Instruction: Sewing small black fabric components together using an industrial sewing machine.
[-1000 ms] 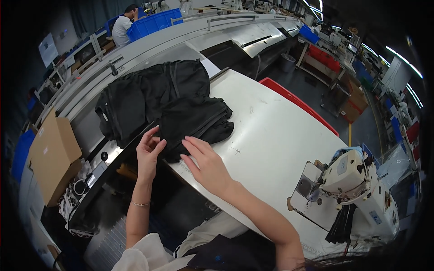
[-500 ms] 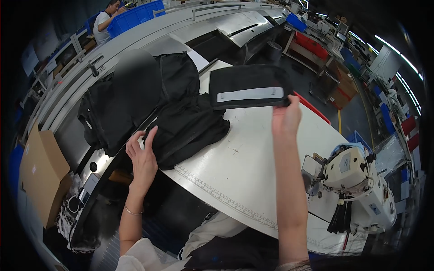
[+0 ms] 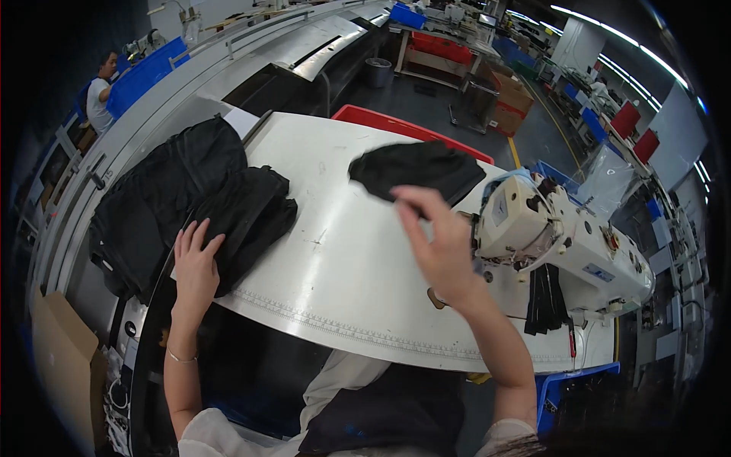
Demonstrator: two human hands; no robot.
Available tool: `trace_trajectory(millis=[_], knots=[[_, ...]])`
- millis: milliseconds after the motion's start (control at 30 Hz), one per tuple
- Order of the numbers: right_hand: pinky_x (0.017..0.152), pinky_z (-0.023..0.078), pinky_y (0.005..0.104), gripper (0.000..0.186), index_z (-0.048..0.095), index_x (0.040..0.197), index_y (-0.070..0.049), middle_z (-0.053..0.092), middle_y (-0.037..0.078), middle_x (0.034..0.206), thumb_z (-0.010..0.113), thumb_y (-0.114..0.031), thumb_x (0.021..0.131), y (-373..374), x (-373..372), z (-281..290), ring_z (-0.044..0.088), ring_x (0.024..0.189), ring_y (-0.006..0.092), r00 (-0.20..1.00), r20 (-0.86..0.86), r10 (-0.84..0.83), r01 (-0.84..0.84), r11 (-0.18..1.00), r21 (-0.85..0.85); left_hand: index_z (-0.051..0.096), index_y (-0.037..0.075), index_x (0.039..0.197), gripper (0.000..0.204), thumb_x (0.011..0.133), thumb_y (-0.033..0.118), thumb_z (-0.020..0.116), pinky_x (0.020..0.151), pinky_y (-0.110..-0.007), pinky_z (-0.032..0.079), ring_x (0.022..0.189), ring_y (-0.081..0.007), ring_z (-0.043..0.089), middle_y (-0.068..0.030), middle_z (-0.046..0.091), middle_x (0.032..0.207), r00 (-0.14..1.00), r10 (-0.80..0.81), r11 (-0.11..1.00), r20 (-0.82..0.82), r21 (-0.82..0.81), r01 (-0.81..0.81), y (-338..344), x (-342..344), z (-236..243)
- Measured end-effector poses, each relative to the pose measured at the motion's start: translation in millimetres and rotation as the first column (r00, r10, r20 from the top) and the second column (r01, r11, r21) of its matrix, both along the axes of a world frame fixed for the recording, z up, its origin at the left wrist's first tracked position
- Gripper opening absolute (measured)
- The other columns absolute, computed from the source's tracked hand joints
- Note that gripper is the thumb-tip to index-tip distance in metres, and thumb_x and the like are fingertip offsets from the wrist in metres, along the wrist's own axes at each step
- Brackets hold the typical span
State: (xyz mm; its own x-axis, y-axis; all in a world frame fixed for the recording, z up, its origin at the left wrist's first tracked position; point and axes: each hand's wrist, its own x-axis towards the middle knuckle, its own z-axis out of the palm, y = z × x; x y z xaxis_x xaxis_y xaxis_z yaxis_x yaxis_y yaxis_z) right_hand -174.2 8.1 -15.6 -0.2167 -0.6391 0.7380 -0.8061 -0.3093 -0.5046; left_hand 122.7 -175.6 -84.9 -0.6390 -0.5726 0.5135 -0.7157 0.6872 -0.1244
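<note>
My left hand point(image 3: 196, 266) rests with spread fingers on the near edge of a heap of black fabric pieces point(image 3: 247, 209) at the left of the white table. Beside it a larger black cloth bundle point(image 3: 164, 194) hangs over the table's left side. My right hand point(image 3: 440, 247) is over the table's middle right, slightly blurred, thumb and forefinger apart with no cloth visible between them. Just beyond its fingertips is a black fabric piece point(image 3: 415, 171), its pale strip not showing. To the right of this hand stands a cream sewing machine point(image 3: 525, 217).
Black strips point(image 3: 545, 301) hang at the sewing machine's front. A red tray point(image 3: 411, 129) lies along the table's far edge. Below the near right corner is a blue bin point(image 3: 579, 373); a cardboard box point(image 3: 68, 343) stands at left. Another person point(image 3: 99, 99) is at far left.
My right hand has come away from the gripped edge of the black piece, which now lies nearer the sewing machine. My left hand has settled onto the cloth heap. The view has swung right.
</note>
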Motion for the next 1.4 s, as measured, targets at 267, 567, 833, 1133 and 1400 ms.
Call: trace_trajectory(millis=[267, 567, 833, 1133, 1400], knots=[[0.083, 0.051, 0.0395, 0.022, 0.060, 0.094, 0.003, 0.063, 0.017, 0.096, 0.062, -0.015, 0.081, 94.5, 66.0, -115.7, 0.063, 0.094, 0.0289, 0.830, -0.520, 0.200, -0.076, 0.965, 0.249, 0.068, -0.001, 0.093, 0.013, 0.084, 0.008, 0.065, 0.063, -0.029, 0.048, 0.071, -0.0221, 0.062, -0.0112, 0.064, 0.084, 0.610, -0.587, 0.193, -0.533, 0.639, 0.744, 109.6, -158.3, 28.4], [0.085, 0.046, 0.0356, 0.037, 0.060, 0.107, 0.004, 0.060, 0.015, 0.109, 0.052, -0.028, 0.089, 125.5, 67.5, -103.4, 0.058, 0.097, 0.0246, 0.737, -0.636, 0.228, -0.109, 0.969, 0.221, 0.051, -0.006, 0.101, 0.032, 0.072, 0.004, 0.061, 0.071, -0.036, 0.053, 0.084, -0.0326, 0.061, -0.0161, 0.055, 0.089, 0.584, -0.783, 0.591, 0.215, 0.553, 0.588, 178.1, -238.9, -19.9], [0.104, 0.037, 0.0383, 0.042, 0.058, 0.112, 0.006, 0.058, 0.019, 0.119, 0.053, -0.016, 0.077, 128.9, -28.9, -97.4, 0.051, 0.118, 0.0300, 0.569, -0.820, 0.060, 0.156, 0.971, 0.179, 0.064, -0.002, 0.091, 0.008, 0.085, 0.004, 0.063, 0.059, -0.032, 0.044, 0.060, -0.0235, 0.054, -0.0106, 0.052, 0.078, 0.780, -0.460, 0.578, -0.424, 0.524, 0.626, 152.7, -210.6, 37.0], [0.108, 0.032, 0.0432, 0.047, 0.054, 0.110, 0.012, 0.054, 0.023, 0.120, 0.059, -0.015, 0.072, 79.5, -1.9, -129.9, 0.042, 0.126, 0.0335, 0.918, -0.117, 0.380, -0.318, 0.878, 0.357, 0.055, 0.002, 0.085, 0.010, 0.075, 0.000, 0.057, 0.058, -0.036, 0.050, 0.077, -0.0252, 0.061, -0.0101, 0.051, 0.085, 0.821, -0.570, 0.791, -0.047, 0.241, 0.563, 131.4, -287.1, -10.8], [0.112, 0.027, 0.0471, 0.051, 0.055, 0.111, 0.012, 0.048, 0.022, 0.131, 0.058, -0.015, 0.068, 154.7, -60.1, -126.5, 0.038, 0.130, 0.0360, 0.858, -0.355, 0.371, -0.160, 0.850, 0.503, 0.057, 0.003, 0.090, 0.017, 0.080, 0.014, 0.065, 0.056, -0.037, 0.050, 0.070, -0.0297, 0.060, -0.0098, 0.054, 0.087, 0.660, -0.722, 0.572, -0.208, 0.359, 0.738, 114.4, -328.4, -46.3]])
